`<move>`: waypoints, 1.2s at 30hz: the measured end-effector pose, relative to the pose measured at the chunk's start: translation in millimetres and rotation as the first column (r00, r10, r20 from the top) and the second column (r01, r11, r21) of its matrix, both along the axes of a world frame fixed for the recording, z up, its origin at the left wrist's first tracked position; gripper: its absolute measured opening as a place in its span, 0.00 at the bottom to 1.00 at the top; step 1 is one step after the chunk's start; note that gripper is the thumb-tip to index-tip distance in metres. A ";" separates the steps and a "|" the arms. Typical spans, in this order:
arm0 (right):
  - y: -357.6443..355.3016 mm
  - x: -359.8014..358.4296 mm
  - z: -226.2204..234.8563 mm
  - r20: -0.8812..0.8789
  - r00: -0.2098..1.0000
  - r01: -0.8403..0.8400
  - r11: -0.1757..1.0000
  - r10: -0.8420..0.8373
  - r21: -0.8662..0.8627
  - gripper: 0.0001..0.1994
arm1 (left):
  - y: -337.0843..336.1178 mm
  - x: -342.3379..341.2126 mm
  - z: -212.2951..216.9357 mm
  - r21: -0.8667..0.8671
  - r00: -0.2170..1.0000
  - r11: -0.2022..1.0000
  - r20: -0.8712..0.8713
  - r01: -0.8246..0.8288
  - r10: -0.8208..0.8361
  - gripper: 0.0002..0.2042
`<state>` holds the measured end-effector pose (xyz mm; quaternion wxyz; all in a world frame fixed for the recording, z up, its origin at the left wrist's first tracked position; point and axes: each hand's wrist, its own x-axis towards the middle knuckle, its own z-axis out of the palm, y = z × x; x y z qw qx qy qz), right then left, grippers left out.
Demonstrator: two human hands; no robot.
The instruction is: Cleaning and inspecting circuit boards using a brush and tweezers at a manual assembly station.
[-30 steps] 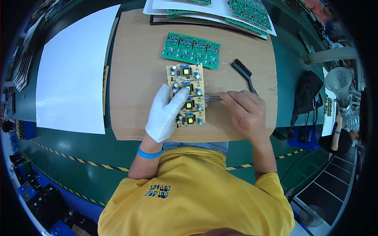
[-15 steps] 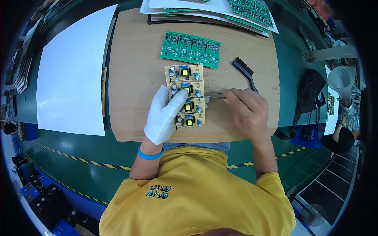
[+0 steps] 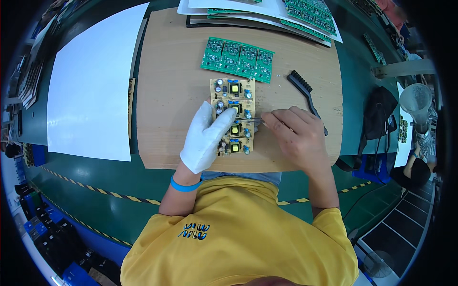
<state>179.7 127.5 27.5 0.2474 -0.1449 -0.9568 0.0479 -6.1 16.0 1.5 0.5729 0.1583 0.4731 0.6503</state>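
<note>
Two hands are seen in the head view at one tan four-section circuit board [image 3: 242,125], which is held around the middle of a cardboard sheet [image 3: 171,95], nearer its near edge than its far edge. Damage could be caused, it is judged, if the slim metal tool [image 3: 255,119], probably tweezers, were slipped at the board's right side: standing parts could be bent or joints scratched. The gloved thumb could also be poked, as it is placed close to the tool's end. Were the left hold loosened, the board could be tipped or pushed against the green panel [image 3: 237,59], which is laid toward the sheet's far edge.

By the left hand [image 3: 202,140] the board is gripped, thumb on top; the other fingers are mostly hidden. The tool is pinched in the closed fingers of the right hand [image 3: 298,136]; whether its tips are touching the board cannot be told. Near the sheet's right edge a black brush [image 3: 307,93] is laid.
</note>
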 end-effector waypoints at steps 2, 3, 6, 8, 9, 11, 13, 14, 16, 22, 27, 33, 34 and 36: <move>0.7 1.0 1.7 0.033 0.999 -0.008 1.000 0.009 -0.022 0.17 | 0.1 0.3 2.5 -0.006 1.000 1.000 0.006 0.013 -0.013 0.14; 0.4 0.7 1.9 0.032 0.999 -0.007 1.000 0.008 -0.022 0.17 | -0.3 -0.6 2.7 -0.006 1.000 1.000 0.005 0.014 -0.014 0.14; -0.8 -1.4 2.5 0.068 0.998 -0.006 1.000 0.007 -0.011 0.18 | -2.1 -5.7 3.4 0.052 0.998 0.997 0.022 0.058 -0.059 0.14; -2.5 -2.9 1.3 0.055 0.998 -0.001 1.000 0.001 -0.001 0.19 | -1.3 -6.2 -0.7 0.044 0.999 0.998 0.026 0.046 -0.047 0.14; -3.5 -3.3 -0.4 0.044 0.999 0.004 1.000 -0.004 0.006 0.20 | -0.8 -6.3 -3.5 0.035 0.999 0.999 0.030 0.034 -0.036 0.14; -4.3 -2.6 -6.1 0.031 0.999 0.012 1.000 -0.012 0.016 0.20 | 0.1 -5.9 -3.4 0.027 0.999 0.999 0.033 0.025 -0.026 0.14; -5.0 -0.7 -16.4 0.021 0.999 0.027 0.999 -0.028 0.038 0.18 | 1.1 -4.6 0.2 0.042 0.998 0.999 0.063 0.025 -0.028 0.14; -5.0 0.1 -18.9 0.016 0.999 0.035 0.998 -0.036 0.049 0.17 | 1.6 -3.9 1.3 0.050 0.997 0.998 0.078 0.025 -0.029 0.14; -2.9 -0.8 -19.4 0.004 1.000 0.027 0.998 -0.028 0.059 0.17 | 2.3 -3.1 1.4 0.049 0.997 0.999 0.069 0.022 -0.025 0.14; -10.5 -2.4 -13.6 -0.014 0.998 0.057 0.990 -0.056 0.129 0.21 | 1.1 -3.2 -3.6 0.021 0.998 1.000 0.053 0.021 -0.022 0.13; -13.8 5.0 -3.7 -0.014 0.996 0.093 0.993 -0.093 0.078 0.18 | 1.0 -2.2 -5.9 0.008 1.000 1.000 0.023 0.017 -0.017 0.13; -16.2 8.5 7.7 -0.020 0.987 0.158 0.983 -0.160 -0.091 0.12 | 1.4 -2.8 -2.9 0.068 0.998 0.997 0.041 0.043 -0.046 0.14; -16.4 8.7 8.7 -0.036 0.985 0.159 0.976 -0.166 -0.152 0.12 | 1.3 -2.8 -2.1 0.089 0.998 0.995 0.045 0.042 -0.046 0.14; -20.9 10.6 7.6 -0.075 0.974 0.200 0.966 -0.214 -0.163 0.12 | -0.8 -3.4 -1.8 0.089 0.996 0.994 0.056 0.060 -0.065 0.15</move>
